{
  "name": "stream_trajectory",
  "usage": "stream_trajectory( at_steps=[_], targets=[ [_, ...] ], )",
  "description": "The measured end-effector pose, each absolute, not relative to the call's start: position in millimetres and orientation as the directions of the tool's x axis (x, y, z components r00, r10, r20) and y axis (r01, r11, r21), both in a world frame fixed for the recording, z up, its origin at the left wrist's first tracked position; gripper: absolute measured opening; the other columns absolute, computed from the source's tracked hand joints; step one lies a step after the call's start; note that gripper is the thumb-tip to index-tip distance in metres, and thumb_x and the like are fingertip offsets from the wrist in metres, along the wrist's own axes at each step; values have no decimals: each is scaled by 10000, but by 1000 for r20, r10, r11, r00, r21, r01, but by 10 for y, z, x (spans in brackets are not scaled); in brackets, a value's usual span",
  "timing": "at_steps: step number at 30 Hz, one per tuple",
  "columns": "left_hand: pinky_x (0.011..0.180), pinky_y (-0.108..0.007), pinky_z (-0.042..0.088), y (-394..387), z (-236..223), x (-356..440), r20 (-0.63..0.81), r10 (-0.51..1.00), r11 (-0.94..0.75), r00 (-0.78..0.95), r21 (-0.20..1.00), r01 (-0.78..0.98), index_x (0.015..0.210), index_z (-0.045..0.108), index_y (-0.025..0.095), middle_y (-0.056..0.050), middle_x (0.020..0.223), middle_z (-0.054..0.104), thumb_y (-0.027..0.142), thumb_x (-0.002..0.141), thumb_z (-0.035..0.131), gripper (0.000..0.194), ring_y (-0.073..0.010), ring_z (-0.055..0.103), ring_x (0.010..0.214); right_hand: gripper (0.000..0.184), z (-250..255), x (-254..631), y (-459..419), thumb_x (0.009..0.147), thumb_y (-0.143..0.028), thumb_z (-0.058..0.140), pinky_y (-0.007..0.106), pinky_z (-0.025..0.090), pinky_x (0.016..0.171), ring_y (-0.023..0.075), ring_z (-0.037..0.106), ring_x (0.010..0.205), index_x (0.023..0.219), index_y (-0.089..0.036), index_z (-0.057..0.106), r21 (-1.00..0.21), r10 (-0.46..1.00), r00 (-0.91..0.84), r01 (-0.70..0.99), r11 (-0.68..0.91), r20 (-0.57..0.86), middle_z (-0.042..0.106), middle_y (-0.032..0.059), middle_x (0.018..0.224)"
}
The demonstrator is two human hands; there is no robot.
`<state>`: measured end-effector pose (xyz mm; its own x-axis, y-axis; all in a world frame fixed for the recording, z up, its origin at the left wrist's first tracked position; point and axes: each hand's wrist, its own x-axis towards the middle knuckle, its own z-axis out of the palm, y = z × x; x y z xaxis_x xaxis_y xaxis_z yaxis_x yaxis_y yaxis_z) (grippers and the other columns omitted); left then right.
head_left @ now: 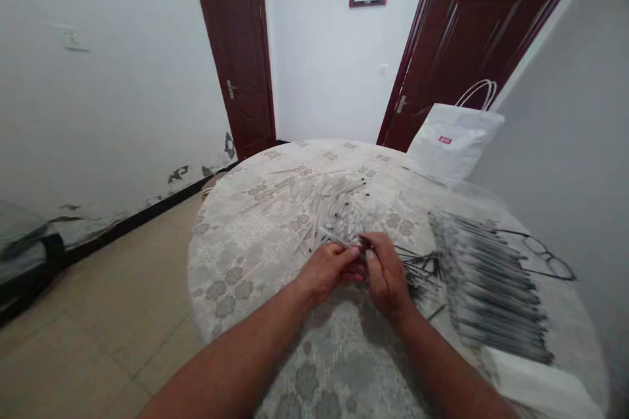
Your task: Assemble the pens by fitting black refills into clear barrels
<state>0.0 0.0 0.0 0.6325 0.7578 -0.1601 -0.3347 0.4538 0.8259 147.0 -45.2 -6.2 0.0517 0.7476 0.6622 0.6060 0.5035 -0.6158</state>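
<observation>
Both hands meet over the near side of a loose heap of translucent white tubes that look like pen barrels (324,200). My left hand (327,270) is closed, with thumb and fingers pinching one white pen barrel (334,236) that points up and left. Close against it, my right hand (387,275) is also closed, its fingertips pressed together near the barrel's end. What the right fingers hold is hidden. Thin black sticks (417,265), perhaps refills, lie in a tangle just right of my right hand.
Rows of dark, slim pens (491,288) lie stacked on the right. Beside them are eyeglasses (548,255), and a white box-like object (540,383) lies nearer. A white paper bag (455,141) stands at the back right of the round table with its patterned tablecloth (230,262).
</observation>
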Motion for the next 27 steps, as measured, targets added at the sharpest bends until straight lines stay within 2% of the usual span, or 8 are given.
stream_trajectory(
  at_steps=[5,11,14,16,19,21,24,27],
  targets=[
    [718,-295,521,-108,-83,80,-150,690,464,708,842,-274,766,689,90,-74,756,664,504,695,809,436,-157,627,705,365,-74,1411,-502,986,-310,366,420,460,926,244,545,1106,1316,-227,499,-661,788,55,581,474,614,552,97,1244],
    [684,-276,528,-99,-126,77,-170,646,541,744,790,-289,825,691,97,-83,783,689,452,723,809,387,-161,661,710,462,-90,1388,-498,995,-437,329,422,479,912,249,568,1101,1399,-254,460,-764,826,65,424,486,561,561,96,1303],
    [704,-305,564,-64,-106,63,-172,634,600,754,724,-341,887,691,97,-94,810,710,398,762,796,342,-163,685,702,465,-64,1417,-468,1004,-465,301,386,511,853,229,602,1055,1379,-260,484,-849,844,182,279,448,505,597,93,1263],
    [710,-313,582,-13,-60,25,-152,671,609,725,672,-423,944,695,95,-98,851,720,358,807,764,305,-156,691,705,431,-25,1483,-434,999,-451,353,372,516,834,224,618,1042,1347,-248,507,-867,819,294,253,430,492,622,95,1217],
    [698,-307,596,114,38,-82,-111,790,541,603,590,-599,969,689,117,-78,860,730,304,871,700,212,-151,700,714,365,31,1656,-370,955,-409,485,370,514,819,217,646,958,1253,-215,570,-858,752,429,363,364,500,669,88,1109],
    [685,-289,598,209,98,-162,-124,853,491,507,522,-698,960,683,138,-46,820,726,310,910,650,182,-133,697,686,318,53,1786,-339,936,-388,511,372,509,821,220,649,927,1162,-196,626,-816,735,432,502,286,523,691,87,1051],
    [677,-272,598,316,149,-246,-146,894,440,423,458,-773,939,675,150,-31,799,724,349,939,604,211,-126,701,681,253,68,1920,-320,934,-335,505,354,495,808,219,641,893,1057,-194,674,-680,775,301,701,215,556,701,83,998],
    [671,-275,601,362,151,-270,-157,900,431,406,450,-782,934,672,144,-38,809,729,361,946,591,231,-130,707,681,198,70,1936,-322,931,-262,508,343,475,819,214,622,874,1012,-198,677,-508,822,65,813,286,565,683,76,952]
  ],
)
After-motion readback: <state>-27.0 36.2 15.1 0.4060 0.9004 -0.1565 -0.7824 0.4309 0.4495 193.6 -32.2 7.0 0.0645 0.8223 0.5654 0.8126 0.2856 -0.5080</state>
